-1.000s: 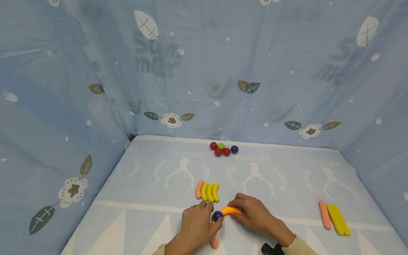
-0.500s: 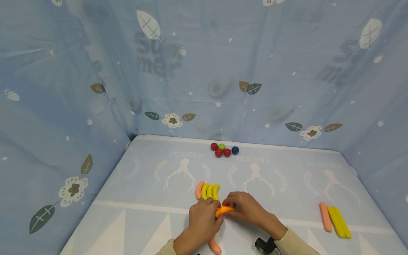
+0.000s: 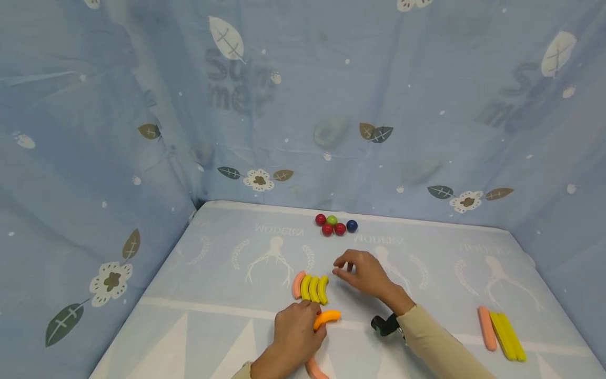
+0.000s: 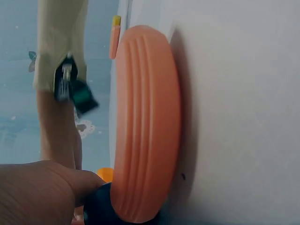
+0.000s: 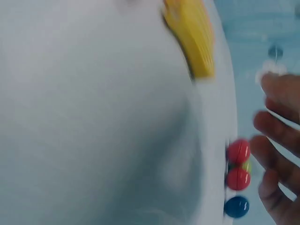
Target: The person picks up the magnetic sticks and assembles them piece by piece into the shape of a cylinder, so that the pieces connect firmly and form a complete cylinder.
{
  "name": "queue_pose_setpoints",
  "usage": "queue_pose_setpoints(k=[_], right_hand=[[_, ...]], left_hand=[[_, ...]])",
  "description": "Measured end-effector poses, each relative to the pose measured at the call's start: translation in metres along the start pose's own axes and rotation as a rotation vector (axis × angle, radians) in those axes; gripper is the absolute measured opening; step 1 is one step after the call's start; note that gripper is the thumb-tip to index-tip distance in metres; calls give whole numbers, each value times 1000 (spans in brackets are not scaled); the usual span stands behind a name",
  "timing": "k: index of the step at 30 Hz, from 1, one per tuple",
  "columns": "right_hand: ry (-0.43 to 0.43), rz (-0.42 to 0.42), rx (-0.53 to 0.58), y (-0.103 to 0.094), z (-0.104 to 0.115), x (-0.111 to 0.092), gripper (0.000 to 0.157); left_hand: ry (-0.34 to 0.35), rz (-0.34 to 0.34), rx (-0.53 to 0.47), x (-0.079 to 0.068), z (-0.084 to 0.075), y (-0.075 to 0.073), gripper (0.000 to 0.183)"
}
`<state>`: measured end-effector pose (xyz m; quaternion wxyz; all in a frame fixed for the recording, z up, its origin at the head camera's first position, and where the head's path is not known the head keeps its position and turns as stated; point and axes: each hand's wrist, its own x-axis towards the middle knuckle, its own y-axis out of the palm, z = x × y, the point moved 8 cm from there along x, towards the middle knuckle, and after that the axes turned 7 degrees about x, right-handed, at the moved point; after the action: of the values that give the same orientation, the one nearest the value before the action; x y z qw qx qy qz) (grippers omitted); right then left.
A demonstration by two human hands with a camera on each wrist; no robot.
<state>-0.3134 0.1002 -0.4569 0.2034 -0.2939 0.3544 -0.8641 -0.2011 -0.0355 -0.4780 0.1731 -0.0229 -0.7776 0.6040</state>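
Note:
My left hand (image 3: 295,329) grips a dark blue ball (image 4: 96,208), its thumb against the ball in the left wrist view; the head view hides the ball behind the hand. From the ball a curved orange rod (image 3: 329,317) points right and a curved salmon rod (image 4: 147,122) points toward the front edge. My right hand (image 3: 364,271) is raised over the table with loosely bent fingers and nothing in them. It lies between the curved yellow rods (image 3: 314,289) and the group of balls: red (image 3: 340,229), green (image 3: 332,220) and blue (image 3: 352,226).
Another curved salmon rod (image 3: 299,285) lies left of the yellow ones. At the right, a straight salmon rod (image 3: 487,328) lies beside straight yellow rods (image 3: 508,336). A patterned blue cloth (image 3: 303,105) rises behind and at the sides of the table.
My right hand has let go of the orange rod and moved away toward the back balls. The orange rod now stays at the ball in my left hand, which has barely moved.

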Motion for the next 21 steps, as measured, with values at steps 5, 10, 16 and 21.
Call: queue_pose_setpoints(k=[5,10,16,21], right_hand=[[213,-116,-141,-13,-43,36,25],[299,-154,-245,-16,-67,59,33],[336,-76,-339,-7,-77,72,44],[345,-51,-343,-2,-78,70,34]], left_hand=[[-6,-3,-15,-5,2,-1,19],[-5,26,-35,-7,3,1,19],[-14,68,-52,-8,5,3,20],[-11,67,-55,-9,5,2,20]])
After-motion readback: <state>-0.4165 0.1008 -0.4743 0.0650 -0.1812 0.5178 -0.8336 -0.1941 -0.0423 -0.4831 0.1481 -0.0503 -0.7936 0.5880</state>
